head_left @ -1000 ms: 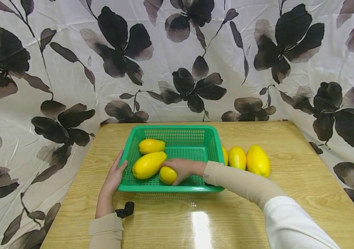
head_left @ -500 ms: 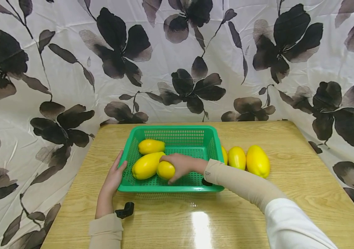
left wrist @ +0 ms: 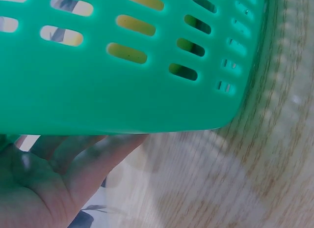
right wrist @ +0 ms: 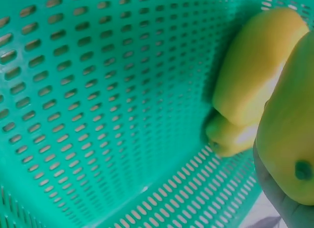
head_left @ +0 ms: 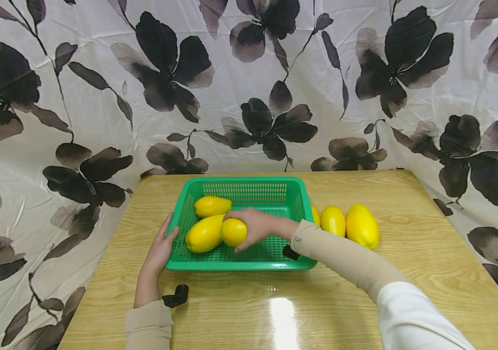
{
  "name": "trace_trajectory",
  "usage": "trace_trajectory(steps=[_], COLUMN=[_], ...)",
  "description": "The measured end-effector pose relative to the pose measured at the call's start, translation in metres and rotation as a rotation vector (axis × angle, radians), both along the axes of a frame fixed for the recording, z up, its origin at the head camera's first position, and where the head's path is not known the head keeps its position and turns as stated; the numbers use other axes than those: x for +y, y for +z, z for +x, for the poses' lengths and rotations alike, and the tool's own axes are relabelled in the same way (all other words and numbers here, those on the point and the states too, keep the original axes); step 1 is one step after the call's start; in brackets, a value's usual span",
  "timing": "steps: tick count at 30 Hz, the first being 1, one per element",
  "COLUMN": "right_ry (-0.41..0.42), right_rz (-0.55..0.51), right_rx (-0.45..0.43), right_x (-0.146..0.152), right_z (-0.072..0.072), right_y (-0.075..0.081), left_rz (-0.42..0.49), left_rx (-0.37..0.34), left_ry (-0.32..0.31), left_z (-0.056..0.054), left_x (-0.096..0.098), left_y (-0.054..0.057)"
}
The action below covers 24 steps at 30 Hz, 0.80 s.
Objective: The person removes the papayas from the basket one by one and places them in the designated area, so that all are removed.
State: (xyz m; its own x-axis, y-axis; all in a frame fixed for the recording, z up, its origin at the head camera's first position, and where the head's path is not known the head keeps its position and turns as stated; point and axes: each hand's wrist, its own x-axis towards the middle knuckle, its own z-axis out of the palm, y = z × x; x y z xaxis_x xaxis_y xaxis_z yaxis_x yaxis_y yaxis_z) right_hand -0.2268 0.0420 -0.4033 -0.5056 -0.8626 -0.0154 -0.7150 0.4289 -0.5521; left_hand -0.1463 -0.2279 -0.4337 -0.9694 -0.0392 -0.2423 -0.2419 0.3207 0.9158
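Observation:
In the head view, a green plastic basket (head_left: 240,265) stands on the table. Inside it, my right hand (head_left: 255,226) grips a yellow papaya (head_left: 233,232) near the middle. That fruit's round, dark-spotted end (right wrist: 289,139) faces the right wrist camera. It overlaps a larger papaya (head_left: 203,234) lying to its left, and behind that one lies a smaller papaya (head_left: 213,206). At the basket's left side, my left hand (head_left: 160,248) rests against the rim with straight fingers. From the left wrist, the fingertips of this left hand (left wrist: 64,174) are hidden behind the green edge.
To the right of the basket lie a papaya (head_left: 334,221), a large papaya (head_left: 363,226) and one partly hidden by the basket wall. A small black angled object (head_left: 176,295) lies in front, beside the left forearm. Floral cloth (head_left: 249,87) hangs behind the wooden table (head_left: 231,316).
My right hand has risen a little toward the back of the basket, and the gripped papaya has moved up with it. The left hand stays at the rim.

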Motion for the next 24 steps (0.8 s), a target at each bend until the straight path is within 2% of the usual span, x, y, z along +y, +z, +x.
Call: trace_trajectory(steps=[13, 24], right_ry=[-0.052, -0.144], right_rz=[-0.131, -0.194], right_rx=[-0.003, 0.049], right_x=[0.018, 0.047], right_z=[-0.006, -0.011], right_y=[0.019, 0.039], left_rz=[0.000, 0.001], left_rx=[-0.009, -0.009], left_ry=[-0.001, -0.002], left_z=[0.002, 0.002], left_x=[0.000, 0.000], left_y=[0.000, 0.000])
